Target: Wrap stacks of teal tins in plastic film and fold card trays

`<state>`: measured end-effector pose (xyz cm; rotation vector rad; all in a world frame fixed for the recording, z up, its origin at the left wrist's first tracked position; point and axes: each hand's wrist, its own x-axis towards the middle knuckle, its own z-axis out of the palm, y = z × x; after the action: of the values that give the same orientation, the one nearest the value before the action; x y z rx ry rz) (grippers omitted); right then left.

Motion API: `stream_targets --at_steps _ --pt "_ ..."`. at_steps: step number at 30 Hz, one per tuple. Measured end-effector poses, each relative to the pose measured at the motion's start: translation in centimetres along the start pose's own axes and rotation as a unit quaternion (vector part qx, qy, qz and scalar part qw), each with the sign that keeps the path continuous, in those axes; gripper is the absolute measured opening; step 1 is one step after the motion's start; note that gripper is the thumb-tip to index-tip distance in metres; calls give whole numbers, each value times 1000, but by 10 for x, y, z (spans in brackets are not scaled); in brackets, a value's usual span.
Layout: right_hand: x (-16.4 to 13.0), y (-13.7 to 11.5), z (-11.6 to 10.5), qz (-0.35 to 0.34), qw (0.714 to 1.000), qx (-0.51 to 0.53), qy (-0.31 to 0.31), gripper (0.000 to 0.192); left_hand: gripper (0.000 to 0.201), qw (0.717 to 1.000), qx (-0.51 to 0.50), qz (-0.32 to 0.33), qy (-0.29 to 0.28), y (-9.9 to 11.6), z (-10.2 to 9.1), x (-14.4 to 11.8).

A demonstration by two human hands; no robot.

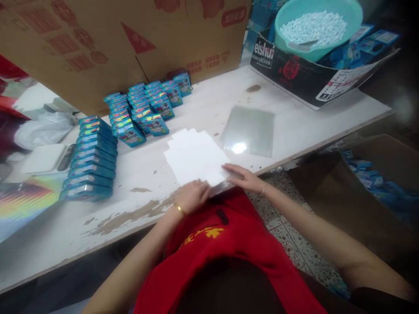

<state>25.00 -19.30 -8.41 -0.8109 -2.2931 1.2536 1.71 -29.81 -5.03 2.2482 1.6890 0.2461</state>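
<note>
A loose stack of white paper sheets [194, 155] lies fanned out near the front edge of the white table [209, 100]. My left hand [191, 196] rests with curled fingers on the stack's near edge, gripping the sheets there. My right hand [244, 178] lies flat, fingers on the stack's near right corner. Right of the paper lies a pile of clear plastic sheets [249, 130], shining under the light.
Rows of small blue boxes [144, 109] stand at the back left, another row [93, 159] at the left. A large cardboard box [124, 43] stands behind. A black box [307, 74] holds a teal bowl of white pieces [314, 28]. An open carton [366, 183] sits on the floor, right.
</note>
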Motion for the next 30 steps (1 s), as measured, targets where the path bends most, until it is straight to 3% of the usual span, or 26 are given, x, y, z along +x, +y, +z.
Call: stream_targets --at_steps 3,7,9,12,15,18,21,25,26,30 --pt "-1 -13 -1 -59 992 -102 34 76 27 995 -20 -31 92 -10 -7 -10" --pt "-5 -39 5 -128 959 -226 117 93 21 968 -44 -35 246 -11 -43 -35" --pt "-7 -50 12 -133 948 -246 151 96 20 965 -59 -37 252 -7 -62 -48" --pt "-9 -57 23 -115 940 -244 209 77 20 980 -82 -14 179 -6 -71 -66" --pt "-11 -51 33 -133 955 -223 143 37 21 987 -107 -14 117 -10 -54 -77" --pt "-13 -37 43 -138 976 -156 60 30 25 985 -151 -25 73 -15 -26 -86" --pt "-13 -27 51 -95 994 -44 41 26 26 983 -179 23 38 -17 -7 -95" --pt "-10 -33 59 31 992 99 74 24 71 992 -85 56 75 -20 0 -108" --pt "-8 -37 61 55 987 129 81 24 72 993 -62 48 89 -22 2 -111" --pt "-3 -47 72 95 965 225 94 25 43 986 -80 37 142 -36 20 -118"
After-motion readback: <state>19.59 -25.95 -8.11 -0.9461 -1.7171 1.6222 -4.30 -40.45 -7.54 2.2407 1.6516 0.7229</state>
